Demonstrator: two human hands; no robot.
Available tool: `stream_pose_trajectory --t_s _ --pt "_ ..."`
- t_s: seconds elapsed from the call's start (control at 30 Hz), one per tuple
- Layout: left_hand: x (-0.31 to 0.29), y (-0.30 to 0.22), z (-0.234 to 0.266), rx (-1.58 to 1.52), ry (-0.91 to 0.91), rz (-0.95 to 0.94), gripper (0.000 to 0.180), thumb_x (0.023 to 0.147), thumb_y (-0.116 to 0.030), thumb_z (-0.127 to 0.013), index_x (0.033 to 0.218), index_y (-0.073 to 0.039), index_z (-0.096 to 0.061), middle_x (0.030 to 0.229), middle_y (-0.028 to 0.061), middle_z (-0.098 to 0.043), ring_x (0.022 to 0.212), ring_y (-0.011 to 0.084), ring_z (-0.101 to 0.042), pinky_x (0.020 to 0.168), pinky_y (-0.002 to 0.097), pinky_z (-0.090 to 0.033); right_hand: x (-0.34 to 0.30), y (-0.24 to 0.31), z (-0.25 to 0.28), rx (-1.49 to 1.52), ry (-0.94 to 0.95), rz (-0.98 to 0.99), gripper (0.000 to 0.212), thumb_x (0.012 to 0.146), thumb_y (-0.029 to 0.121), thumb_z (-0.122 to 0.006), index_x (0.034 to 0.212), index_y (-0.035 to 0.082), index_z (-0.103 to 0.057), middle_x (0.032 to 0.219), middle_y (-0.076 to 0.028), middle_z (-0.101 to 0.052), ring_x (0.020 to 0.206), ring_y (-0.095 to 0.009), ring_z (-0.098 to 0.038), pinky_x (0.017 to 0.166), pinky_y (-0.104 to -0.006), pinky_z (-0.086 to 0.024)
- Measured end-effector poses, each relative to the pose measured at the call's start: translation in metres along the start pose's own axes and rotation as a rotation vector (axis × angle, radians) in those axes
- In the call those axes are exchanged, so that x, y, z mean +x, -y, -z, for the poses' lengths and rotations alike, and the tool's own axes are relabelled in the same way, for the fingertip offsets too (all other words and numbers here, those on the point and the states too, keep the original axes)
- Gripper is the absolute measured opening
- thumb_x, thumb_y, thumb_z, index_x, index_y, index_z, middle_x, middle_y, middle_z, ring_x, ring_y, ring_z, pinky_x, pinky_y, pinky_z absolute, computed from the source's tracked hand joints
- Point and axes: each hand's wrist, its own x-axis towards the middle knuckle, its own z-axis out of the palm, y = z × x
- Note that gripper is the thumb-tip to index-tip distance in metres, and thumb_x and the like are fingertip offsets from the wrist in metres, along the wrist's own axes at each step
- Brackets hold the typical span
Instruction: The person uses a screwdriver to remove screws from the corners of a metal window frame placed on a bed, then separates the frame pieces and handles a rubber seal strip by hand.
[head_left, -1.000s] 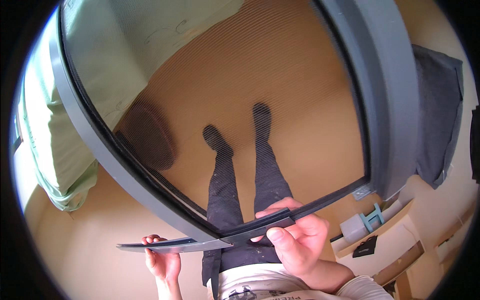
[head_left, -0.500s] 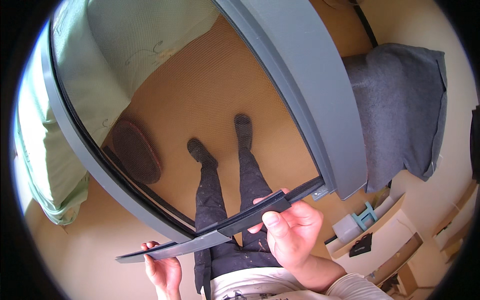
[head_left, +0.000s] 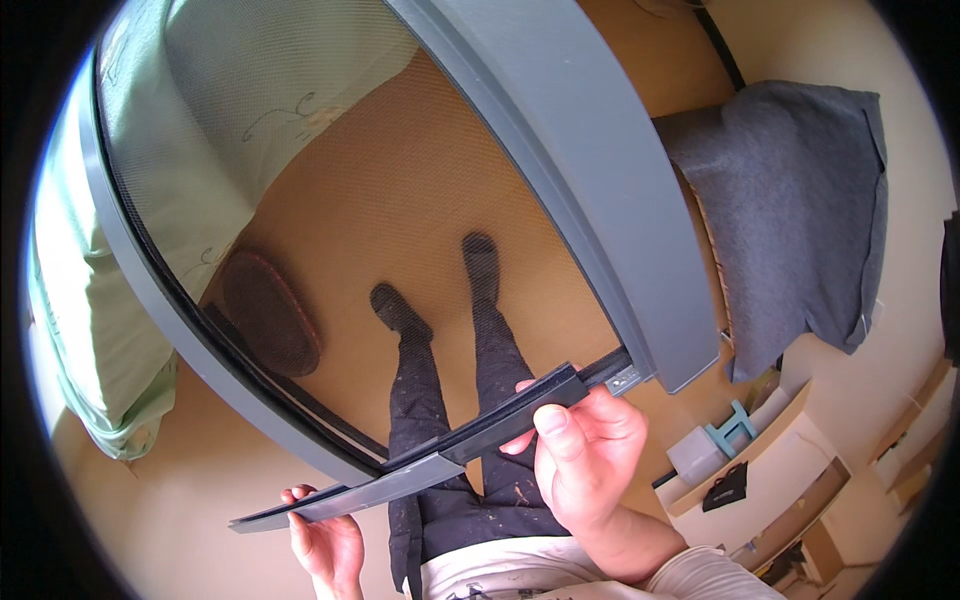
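Observation:
In front of me stands a window screen with dark mesh point(head_left: 400, 170), a wide grey side rail point(head_left: 600, 190) on the right and a narrower curved grey rail point(head_left: 165, 300) on the left. A long grey and black frame strip point(head_left: 400, 487) runs across its near edge. My left hand point(head_left: 330, 545) pinches the strip's left end between thumb and fingers. Near its right, dark end, my right hand point(head_left: 590, 455) grips it, thumb on top and fingers behind. A small metal corner piece point(head_left: 625, 380) shows between that end and the wide rail.
Through the mesh show my legs, shoes and a dark oval cushion-like thing point(head_left: 268, 310) on the brown floor. Pale green fabric point(head_left: 95, 330) hangs at the left. A dark grey cloth point(head_left: 790, 220) drapes at the right, above a shelf with a blue-handled container point(head_left: 705, 450).
The wide right rail has shifted left, and the gap between it and the strip's dark end is narrower. Both hands keep their grip on the strip.

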Motion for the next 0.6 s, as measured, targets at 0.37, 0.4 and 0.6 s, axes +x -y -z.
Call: stream_pose_trajectory --t_s 0.37,0.4,0.6 --pt "0.0 -0.002 -0.008 0.01 -0.002 0.0 0.019 0.095 -0.012 -0.06 0.114 -0.012 -0.057 0.118 -0.001 -0.06 0.113 0.0141 -0.06 0.106 0.0363 -0.046 0.005 0.008 -0.004 0.041 -0.102 0.052 0.017 0.092 0.01 -0.06 0.098 -0.006 -0.062 0.084 -0.018 -0.066 0.06 -0.02 -0.062 0.052 -0.0315 -0.053" --pt "0.0 0.0 -0.011 0.009 -0.002 0.001 0.019 0.095 -0.012 -0.06 0.114 -0.012 -0.057 0.118 -0.001 -0.06 0.113 0.0141 -0.06 0.106 0.0363 -0.046 0.006 0.009 -0.003 0.03 -0.108 0.073 0.017 0.092 0.011 -0.06 0.097 -0.005 -0.062 0.084 -0.017 -0.066 0.06 -0.02 -0.062 0.052 -0.0316 -0.053" --pt "0.001 0.007 -0.018 0.0 0.003 0.013 0.019 0.095 -0.012 -0.061 0.113 -0.013 -0.057 0.118 -0.0014 -0.06 0.113 0.0142 -0.06 0.105 0.0366 -0.047 0.008 0.012 -0.001 0.112 -0.101 0.121 0.021 0.087 -0.004 -0.063 0.108 -0.007 -0.061 0.081 -0.012 -0.067 0.064 -0.017 -0.064 0.056 -0.0291 -0.055"
